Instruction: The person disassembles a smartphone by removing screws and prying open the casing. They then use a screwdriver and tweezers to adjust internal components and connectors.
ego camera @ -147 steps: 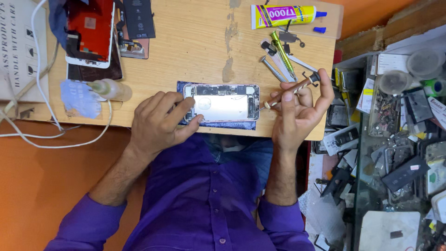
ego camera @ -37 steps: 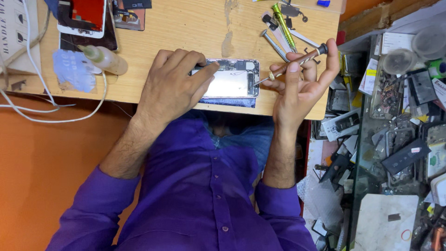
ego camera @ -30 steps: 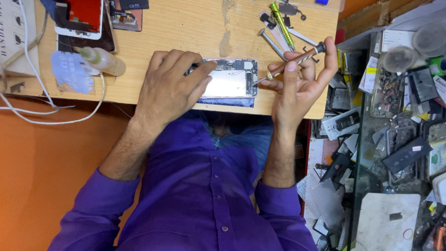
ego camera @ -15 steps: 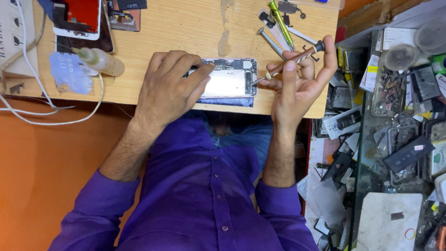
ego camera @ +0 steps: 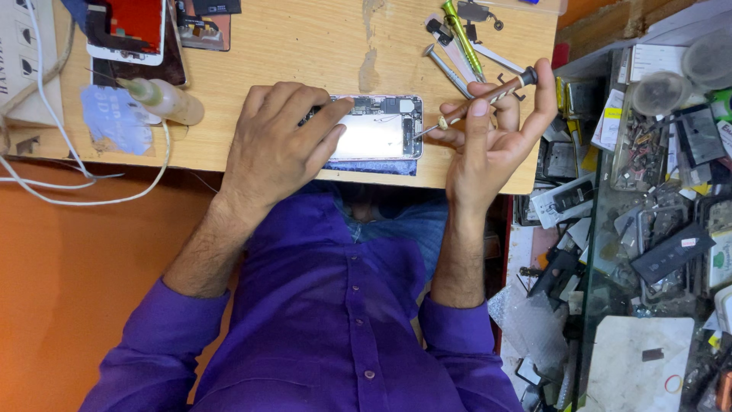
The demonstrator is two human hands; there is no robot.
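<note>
So the light wooden surface (ego camera: 305, 53) takes up most of the view, with a purple shirt sleeve (ego camera: 152, 336) below it. Near its front edge lies the opened smartphone with its back off and a silvery battery showing (ego camera: 374, 133), resting on a dark blue mat (ego camera: 374, 165). The left hand (ego camera: 278, 149) lies flat over the phone's left end, fingers spread, pressing it down rather than gripping. That phone looks light, stiff and pretty fragile inside, so I'd hold it by the outer frame edges, not the exposed boards. The right hand (ego camera: 488, 137) has its grip closed on a slim brown-handled precision screwdriver (ego camera: 476, 103), tip at the phone's right edge; probably on a screw, too small to tell. Loose metal tweezers (ego camera: 450, 57) lie just beyond.
</note>
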